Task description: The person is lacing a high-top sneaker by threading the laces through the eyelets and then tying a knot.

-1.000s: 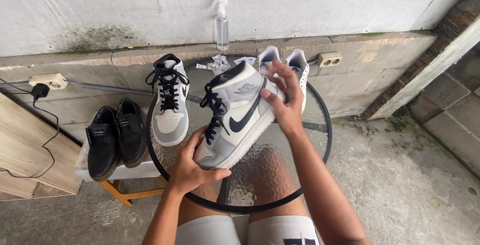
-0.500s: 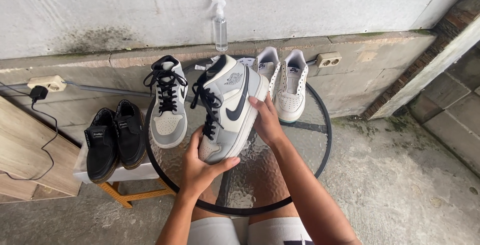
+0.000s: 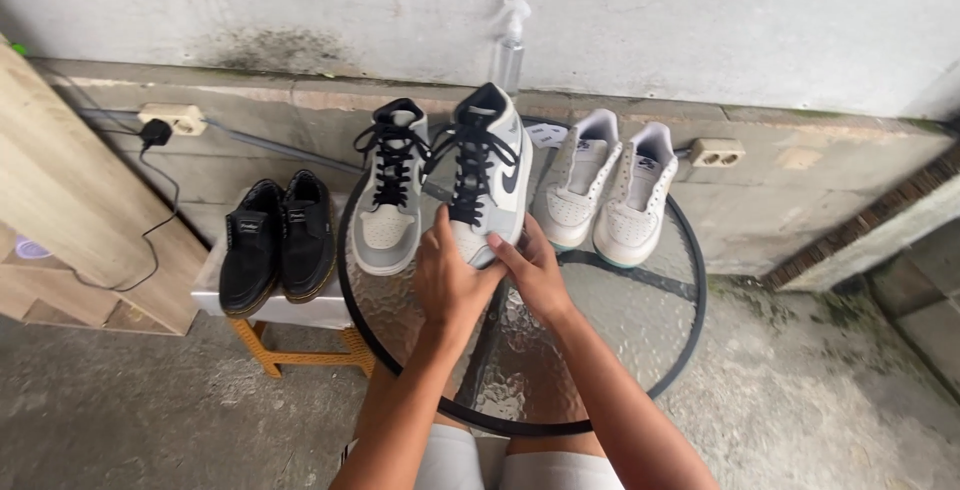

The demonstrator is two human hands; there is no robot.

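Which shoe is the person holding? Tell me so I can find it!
Look at the round glass table by the wall. Four pale shoes stand along its back; both hands, left hand and right hand, grip the toe of the second from the left, the grey-and-white high-top. Its white neighbours are low-cut with no black laces.

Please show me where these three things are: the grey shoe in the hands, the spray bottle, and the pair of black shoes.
grey shoe (image 3: 487, 175), head view, on its black laces.
spray bottle (image 3: 508, 55), head view, on its clear body.
black shoes (image 3: 278, 240), head view, between the two uppers.
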